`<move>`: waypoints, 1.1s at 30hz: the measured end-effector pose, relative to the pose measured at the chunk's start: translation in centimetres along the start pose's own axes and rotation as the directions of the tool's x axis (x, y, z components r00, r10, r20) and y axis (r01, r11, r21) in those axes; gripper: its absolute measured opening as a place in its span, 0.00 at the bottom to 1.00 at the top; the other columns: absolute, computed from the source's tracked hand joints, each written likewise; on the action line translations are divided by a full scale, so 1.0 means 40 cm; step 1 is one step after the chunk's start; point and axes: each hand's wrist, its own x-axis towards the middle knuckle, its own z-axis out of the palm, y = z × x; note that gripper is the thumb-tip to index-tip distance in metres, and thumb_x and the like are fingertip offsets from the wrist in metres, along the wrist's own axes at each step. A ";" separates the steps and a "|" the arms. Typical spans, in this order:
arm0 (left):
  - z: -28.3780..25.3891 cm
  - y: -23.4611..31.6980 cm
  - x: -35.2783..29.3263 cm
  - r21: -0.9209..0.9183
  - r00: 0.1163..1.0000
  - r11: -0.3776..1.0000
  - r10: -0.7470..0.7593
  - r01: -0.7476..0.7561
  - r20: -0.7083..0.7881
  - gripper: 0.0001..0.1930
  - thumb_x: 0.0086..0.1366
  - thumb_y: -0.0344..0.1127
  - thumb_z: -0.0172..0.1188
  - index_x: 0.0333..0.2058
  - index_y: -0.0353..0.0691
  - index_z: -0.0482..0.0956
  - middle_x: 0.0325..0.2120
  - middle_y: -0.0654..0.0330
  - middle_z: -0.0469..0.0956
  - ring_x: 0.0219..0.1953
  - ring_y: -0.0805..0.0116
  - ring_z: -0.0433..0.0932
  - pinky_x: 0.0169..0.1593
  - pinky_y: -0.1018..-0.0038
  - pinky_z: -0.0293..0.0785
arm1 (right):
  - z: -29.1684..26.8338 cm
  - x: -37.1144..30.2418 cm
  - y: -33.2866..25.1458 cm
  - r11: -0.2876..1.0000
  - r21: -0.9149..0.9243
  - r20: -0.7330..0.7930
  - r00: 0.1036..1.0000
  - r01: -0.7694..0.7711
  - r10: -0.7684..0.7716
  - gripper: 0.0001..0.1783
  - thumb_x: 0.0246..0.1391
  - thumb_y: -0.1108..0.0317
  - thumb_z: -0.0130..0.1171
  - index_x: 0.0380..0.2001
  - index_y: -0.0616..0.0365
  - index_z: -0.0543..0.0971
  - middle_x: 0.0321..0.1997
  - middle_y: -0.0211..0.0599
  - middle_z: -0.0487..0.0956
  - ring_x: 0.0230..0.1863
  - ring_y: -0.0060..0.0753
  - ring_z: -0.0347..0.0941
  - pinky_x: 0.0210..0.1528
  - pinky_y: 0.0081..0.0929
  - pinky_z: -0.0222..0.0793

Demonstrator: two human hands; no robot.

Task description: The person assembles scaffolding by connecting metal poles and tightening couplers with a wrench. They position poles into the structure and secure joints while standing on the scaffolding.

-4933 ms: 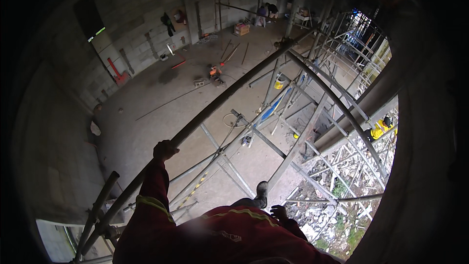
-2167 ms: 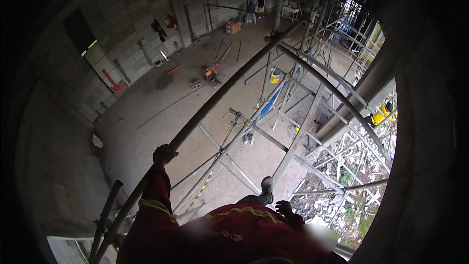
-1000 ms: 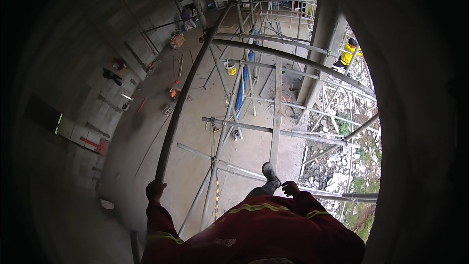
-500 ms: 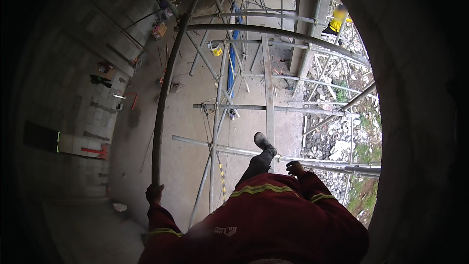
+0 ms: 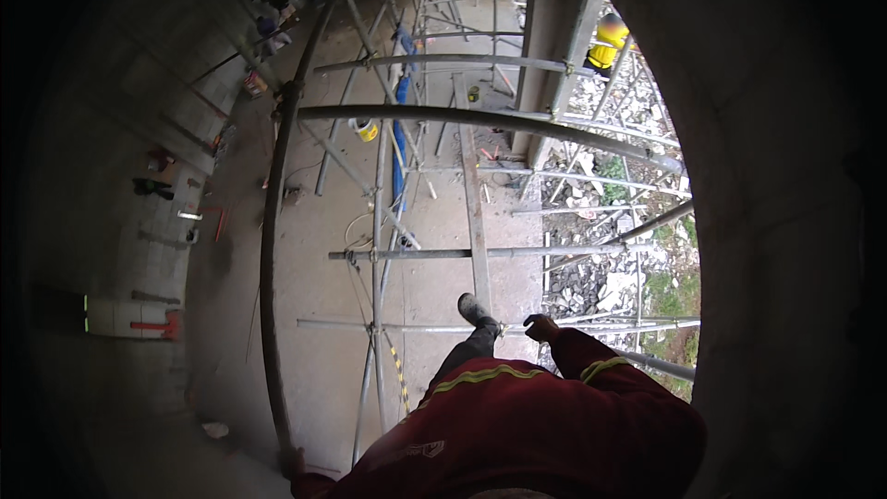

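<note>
Grey concrete floor point(image 5: 314, 282), below. Long, dark, round metal rail point(image 5: 267, 268): axis running forward from the left hand point(image 5: 294, 462), fingers clamped around it. Right hand point(image 5: 543, 327): well apart from rail (fingers loosely parted, empty), beside pale-grey metal tube point(image 5: 434, 328).

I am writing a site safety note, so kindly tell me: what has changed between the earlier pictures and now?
The head view has swung to the right, so the dark rail, slanted at first, now runs nearly upright in the picture. In it, the left hand sits lower and the right hand higher. The left hand is still on the rail, and the boot on the plank.
</note>
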 end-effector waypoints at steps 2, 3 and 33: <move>-0.019 0.071 -0.009 -0.062 0.994 0.992 -0.109 0.107 -0.027 0.40 0.45 0.50 0.75 0.57 0.45 0.70 0.54 0.50 0.73 0.59 0.46 0.70 0.58 0.48 0.67 | -0.169 0.081 -0.037 0.998 -0.060 -0.200 0.979 0.028 -0.040 0.19 0.45 0.65 0.62 0.44 0.50 0.81 0.27 0.40 0.83 0.31 0.40 0.82 0.34 0.39 0.78; -0.035 0.126 0.003 -0.114 0.994 0.993 -0.007 -0.005 -0.110 0.42 0.45 0.50 0.75 0.59 0.47 0.69 0.55 0.51 0.72 0.59 0.46 0.69 0.58 0.47 0.66 | -0.262 0.119 -0.057 0.992 0.008 -0.324 0.939 0.126 -0.117 0.19 0.46 0.63 0.64 0.45 0.49 0.80 0.30 0.39 0.84 0.34 0.41 0.82 0.37 0.39 0.78; -0.305 0.932 0.193 -0.352 0.878 0.805 0.453 -0.478 -0.155 0.24 0.47 0.47 0.75 0.40 0.41 0.80 0.36 0.52 0.84 0.41 0.46 0.82 0.46 0.55 0.77 | -1.138 0.542 -0.533 0.877 -0.480 -0.590 0.729 0.031 -0.349 0.50 0.33 0.55 0.74 0.63 0.47 0.66 0.66 0.47 0.63 0.65 0.59 0.60 0.64 0.54 0.64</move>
